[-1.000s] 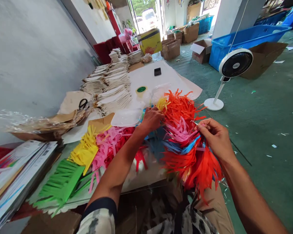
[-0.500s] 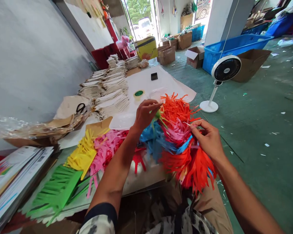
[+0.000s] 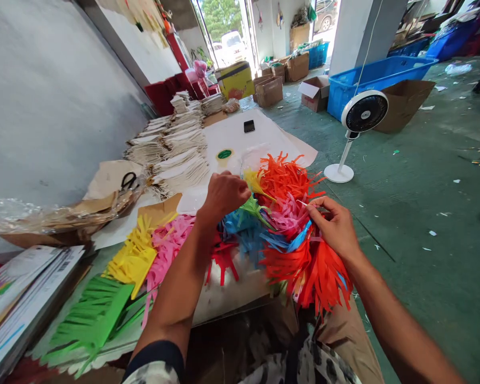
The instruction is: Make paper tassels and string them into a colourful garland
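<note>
A bundle of fringed coloured paper garland (image 3: 292, 224), orange, pink, blue and red, lies across the table edge and hangs over my lap. My left hand (image 3: 223, 194) is closed in a fist on a green and yellow fringed strip (image 3: 253, 200) at the bundle's left side. My right hand (image 3: 333, 224) pinches the garland's pink and blue part at its right side, with a thin white stick or needle (image 3: 303, 202) showing at the fingertips. Loose yellow (image 3: 134, 256), pink (image 3: 166, 250) and green fringed sheets (image 3: 94, 314) lie on the table to the left.
Stacks of beige paper pieces (image 3: 176, 149), scissors (image 3: 128, 181), a green tape roll (image 3: 224, 154) and a phone (image 3: 248, 126) lie farther back on the table. A white standing fan (image 3: 358, 120) stands on the green floor at right, with cardboard boxes (image 3: 270, 90) and blue crates (image 3: 368, 80) beyond.
My left hand lifted a green and yellow strip out of the bundle, then closed into a fist lower and leftwards. My right hand stayed pinched on the garland. The view shifted slightly.
</note>
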`<state>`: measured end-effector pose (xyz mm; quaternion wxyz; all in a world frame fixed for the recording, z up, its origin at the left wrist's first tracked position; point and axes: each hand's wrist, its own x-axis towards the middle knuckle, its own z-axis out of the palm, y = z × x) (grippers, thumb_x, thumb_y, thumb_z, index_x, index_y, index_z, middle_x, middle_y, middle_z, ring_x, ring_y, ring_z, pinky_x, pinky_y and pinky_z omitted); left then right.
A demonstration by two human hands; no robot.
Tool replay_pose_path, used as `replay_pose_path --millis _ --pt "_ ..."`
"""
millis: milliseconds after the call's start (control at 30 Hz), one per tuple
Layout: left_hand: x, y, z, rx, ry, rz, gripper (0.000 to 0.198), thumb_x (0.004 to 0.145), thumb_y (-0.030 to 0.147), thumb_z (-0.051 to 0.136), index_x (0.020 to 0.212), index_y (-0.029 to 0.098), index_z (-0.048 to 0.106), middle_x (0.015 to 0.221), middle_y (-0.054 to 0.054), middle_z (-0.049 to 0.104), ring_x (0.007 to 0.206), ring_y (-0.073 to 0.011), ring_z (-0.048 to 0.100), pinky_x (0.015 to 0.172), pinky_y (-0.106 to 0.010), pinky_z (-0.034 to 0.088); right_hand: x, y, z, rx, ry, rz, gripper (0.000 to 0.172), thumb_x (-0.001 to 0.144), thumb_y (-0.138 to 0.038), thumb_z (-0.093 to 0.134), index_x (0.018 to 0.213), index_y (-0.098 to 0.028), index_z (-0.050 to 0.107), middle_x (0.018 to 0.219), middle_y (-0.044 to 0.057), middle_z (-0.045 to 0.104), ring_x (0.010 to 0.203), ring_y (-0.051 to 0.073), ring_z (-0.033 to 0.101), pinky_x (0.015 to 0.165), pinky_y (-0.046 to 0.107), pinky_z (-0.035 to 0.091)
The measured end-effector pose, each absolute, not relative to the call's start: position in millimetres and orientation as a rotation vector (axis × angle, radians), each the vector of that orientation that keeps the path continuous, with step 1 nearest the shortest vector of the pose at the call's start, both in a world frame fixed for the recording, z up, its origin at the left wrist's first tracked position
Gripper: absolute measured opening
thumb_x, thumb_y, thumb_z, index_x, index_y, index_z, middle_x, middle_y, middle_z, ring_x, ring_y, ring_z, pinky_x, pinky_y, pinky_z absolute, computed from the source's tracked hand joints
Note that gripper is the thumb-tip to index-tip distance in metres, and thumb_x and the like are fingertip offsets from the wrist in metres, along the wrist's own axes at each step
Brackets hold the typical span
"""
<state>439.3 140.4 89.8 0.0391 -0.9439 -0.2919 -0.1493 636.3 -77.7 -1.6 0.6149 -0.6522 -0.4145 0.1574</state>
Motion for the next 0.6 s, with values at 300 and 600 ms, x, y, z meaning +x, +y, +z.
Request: replay_pose_path --millis 300,600 --pt "496.1 133.9 35.8 -2.944 -0.636 -0.331 0.016 0.091 0.010 0.067 0.080 0.019 0.074 0.089 -0.011 0.077 0.101 -0.0290 0.068 0.088 -0.043 0.045 632.8 -76.9 1.8 -1.522 -0.963 0.370 0.024 0.094 -0.044 0.067 0.088 -0.021 0.069 0.084 0.001 0.068 0.067 0.015 0.056 0.059 0.028 0.041" --pt "487.2 102.4 63.1 -3.646 -0.754 -1.420 0.025 0.101 0.046 0.063 0.099 0.021 0.063 0.094 -0.003 0.075 0.065 -0.0114 0.066 0.058 -0.025 0.045 632.3 -74.6 -2.6 -1.414 -0.989 0.386 0.022 0.098 -0.045 0.068 0.095 -0.024 0.071 0.101 0.003 0.073 0.082 0.017 0.062 0.069 0.028 0.045"
